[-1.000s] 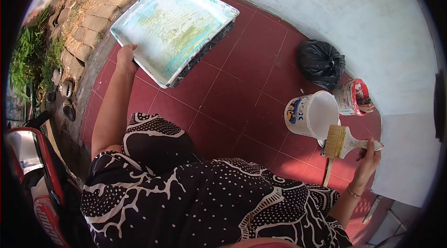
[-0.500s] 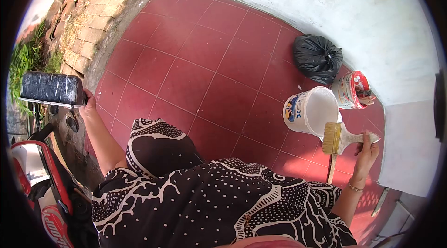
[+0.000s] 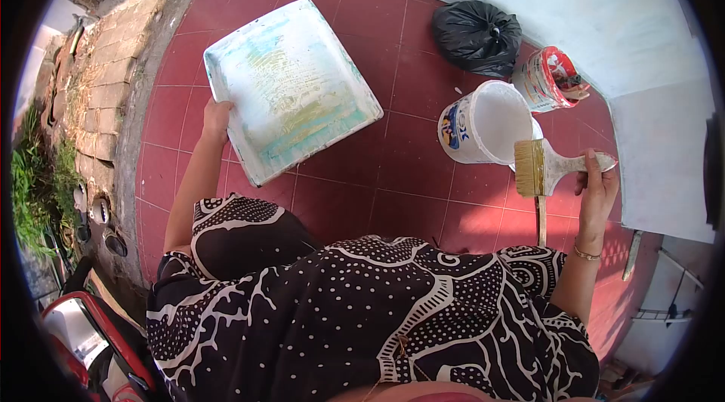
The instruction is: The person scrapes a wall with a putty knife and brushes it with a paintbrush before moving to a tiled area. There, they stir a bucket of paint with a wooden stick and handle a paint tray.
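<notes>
My left hand point(image 3: 217, 121) grips the left edge of a paint tray point(image 3: 283, 73), thumb over the rim. The tray's inside faces me, white with blue-green and yellowish paint stains. On the right, my right hand point(image 3: 596, 183) is closed round the pale handle of a wide paintbrush point(image 3: 532, 168), its yellowish bristles pointing left. Just beyond the brush stands a white bucket point(image 3: 472, 126) with a blue label. A stick point(image 3: 541, 224) shows below the bristles; its upper end is hidden behind the brush.
A red-rimmed paint can point(image 3: 540, 81) with things inside and a black plastic bag point(image 3: 477, 38) stand by the white wall point(image 3: 574, 9). Red tiles point(image 3: 340, 206) cover the floor. At left are paving blocks point(image 3: 128, 62), plants point(image 3: 45, 190) and part of a red motorbike point(image 3: 98, 319).
My left hand has swung the tray from the far left to over the tiles and turned its inside toward me. The right hand still holds the brush; the view has shifted.
</notes>
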### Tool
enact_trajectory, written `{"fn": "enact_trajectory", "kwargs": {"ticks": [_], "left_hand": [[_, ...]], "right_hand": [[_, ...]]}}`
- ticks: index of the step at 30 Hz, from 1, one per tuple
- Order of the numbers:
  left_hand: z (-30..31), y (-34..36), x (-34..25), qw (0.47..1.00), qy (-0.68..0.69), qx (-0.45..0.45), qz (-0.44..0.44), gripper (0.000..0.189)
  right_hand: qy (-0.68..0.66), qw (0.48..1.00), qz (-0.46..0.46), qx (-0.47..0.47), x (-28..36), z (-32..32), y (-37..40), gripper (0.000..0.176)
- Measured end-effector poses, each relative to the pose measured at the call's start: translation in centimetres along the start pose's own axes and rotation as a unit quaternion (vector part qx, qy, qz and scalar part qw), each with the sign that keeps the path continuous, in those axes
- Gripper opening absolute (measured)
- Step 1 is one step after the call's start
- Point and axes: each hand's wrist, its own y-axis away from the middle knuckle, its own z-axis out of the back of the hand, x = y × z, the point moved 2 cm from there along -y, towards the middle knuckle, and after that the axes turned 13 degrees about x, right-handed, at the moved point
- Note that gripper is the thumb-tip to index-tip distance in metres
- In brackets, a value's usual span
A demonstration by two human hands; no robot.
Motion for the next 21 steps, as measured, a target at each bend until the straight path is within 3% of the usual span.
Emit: {"fn": "enact_trajectory", "kwargs": {"ticks": [2,5,8,11,14,16,18,19,20,21], "left_hand": [[-3.1,-1.1,2.1,0.993,-0.095,0.045,0.049,0.042],[-5.5,-2.7,5.0,0.976,-0.166,0.127,0.056,0.042],[-7.1,-2.7,6.8,0.978,-0.153,0.139,0.029,0.044],[-7.7,-2.6,7.0,0.966,-0.23,0.111,0.047,0.052],[-7.2,-4.3,6.5,0.861,-0.494,0.118,0.0,0.055],[-7.7,-6.0,3.7,0.733,-0.659,0.022,-0.165,0.055],[-12.4,-6.9,-3.8,0.773,-0.613,0.108,-0.12,0.056],[-15.9,-6.3,-7.0,0.78,-0.593,0.139,-0.143,0.051],[-19.7,-5.3,-9.4,0.808,-0.532,0.214,-0.134,0.047],[-23.6,-4.8,-10.7,0.808,-0.496,0.31,-0.071,0.046]], "right_hand": [[-0.006,1.0,0.0,0.003,-0.1,0.5,0.3,0.024],[-0.013,0.999,0.009,-0.034,0.2,0.9,1.0,0.024],[-0.016,0.995,0.01,-0.096,1.1,2.7,2.0,0.027],[-0.019,0.988,0.024,-0.151,1.3,4.7,2.7,0.028],[-0.016,0.982,0.024,-0.189,1.1,6.2,3.2,0.027],[-0.024,0.973,0.033,-0.229,0.9,7.6,3.6,0.029],[-0.031,0.963,0.044,-0.264,0.8,8.9,3.8,0.03],[-0.049,0.954,0.043,-0.293,1.0,9.2,4.0,0.031],[-0.068,0.952,0.051,-0.295,1.1,9.4,4.0,0.031],[-0.088,0.948,0.06,-0.299,1.0,9.5,3.9,0.031]]}}
